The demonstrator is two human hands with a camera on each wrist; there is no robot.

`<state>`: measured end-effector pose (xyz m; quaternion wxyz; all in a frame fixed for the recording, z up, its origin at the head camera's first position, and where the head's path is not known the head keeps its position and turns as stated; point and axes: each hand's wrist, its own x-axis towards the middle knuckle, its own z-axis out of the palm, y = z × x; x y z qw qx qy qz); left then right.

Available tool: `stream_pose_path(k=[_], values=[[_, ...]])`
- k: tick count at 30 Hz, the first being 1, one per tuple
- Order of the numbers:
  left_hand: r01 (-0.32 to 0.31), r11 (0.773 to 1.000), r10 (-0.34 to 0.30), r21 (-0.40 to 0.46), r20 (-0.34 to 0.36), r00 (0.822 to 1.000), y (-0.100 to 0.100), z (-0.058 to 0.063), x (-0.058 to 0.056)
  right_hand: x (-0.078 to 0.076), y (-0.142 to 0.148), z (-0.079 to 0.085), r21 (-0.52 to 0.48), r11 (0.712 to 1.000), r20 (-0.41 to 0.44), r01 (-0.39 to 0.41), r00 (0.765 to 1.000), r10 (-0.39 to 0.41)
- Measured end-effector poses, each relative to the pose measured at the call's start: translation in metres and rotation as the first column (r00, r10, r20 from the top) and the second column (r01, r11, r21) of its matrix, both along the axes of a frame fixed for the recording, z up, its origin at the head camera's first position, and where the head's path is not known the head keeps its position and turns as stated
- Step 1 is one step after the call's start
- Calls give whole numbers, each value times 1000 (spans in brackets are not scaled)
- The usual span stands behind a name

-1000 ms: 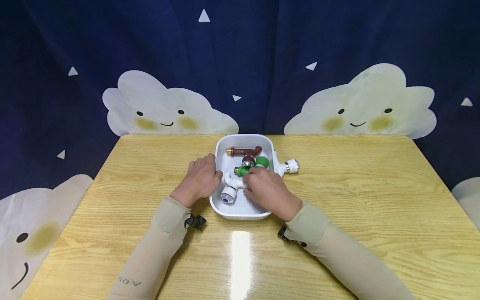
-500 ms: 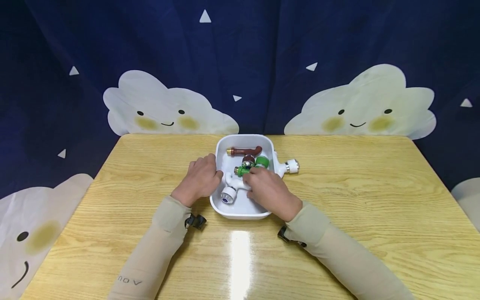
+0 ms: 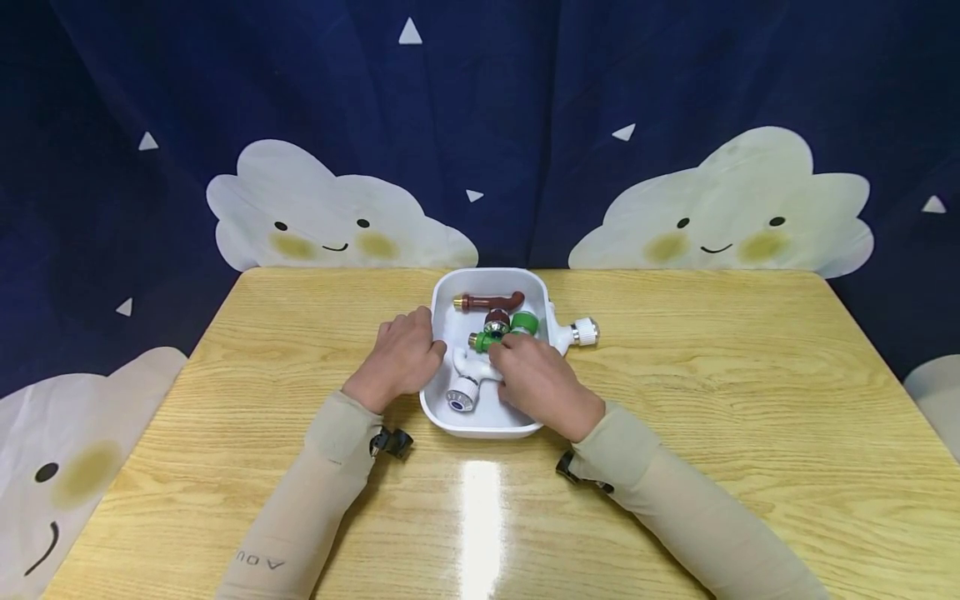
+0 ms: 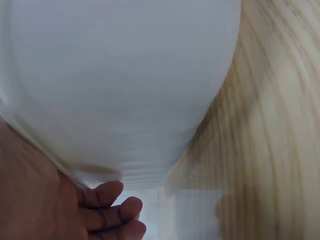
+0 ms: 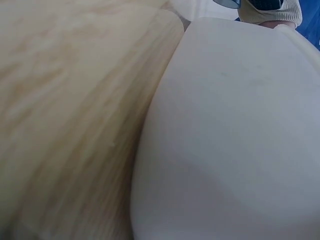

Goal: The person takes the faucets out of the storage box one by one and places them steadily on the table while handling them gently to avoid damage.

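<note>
A white plastic basin [image 3: 480,432] sits in the middle of the table. My left hand [image 3: 401,354] grips its left rim; in the left wrist view the fingers [image 4: 131,206] curl against the outer wall. Inside the basin, my right hand [image 3: 536,379] holds a white tap [image 3: 474,367] by its right end, which is hidden under the fingers. The tap's ribbed knob [image 3: 462,394] points toward me. Behind it lie a green tap [image 3: 486,342], partly covered by the right hand, and a brown tap [image 3: 491,303] with a brass threaded end.
Another white tap [image 3: 584,332] lies just outside the basin's right wall. The wooden table [image 3: 720,400] extends to both sides, and a dark blue curtain [image 3: 525,100] with cloud prints hangs behind it. In the right wrist view, the basin wall [image 5: 235,130] fills much of the frame.
The white tap in my right hand has shifted slightly right, its knob swinging a little toward me. My left hand and the basin have stayed in place.
</note>
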<state>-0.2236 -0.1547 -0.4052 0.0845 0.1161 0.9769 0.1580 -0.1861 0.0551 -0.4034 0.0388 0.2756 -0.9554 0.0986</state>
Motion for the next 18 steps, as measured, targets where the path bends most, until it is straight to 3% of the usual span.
stream_pose_path(k=[18], values=[[1, 1000, -1, 11, -14, 1000, 0, 0, 0, 0, 0, -1, -13, 1000, 7, -8, 1000, 8]])
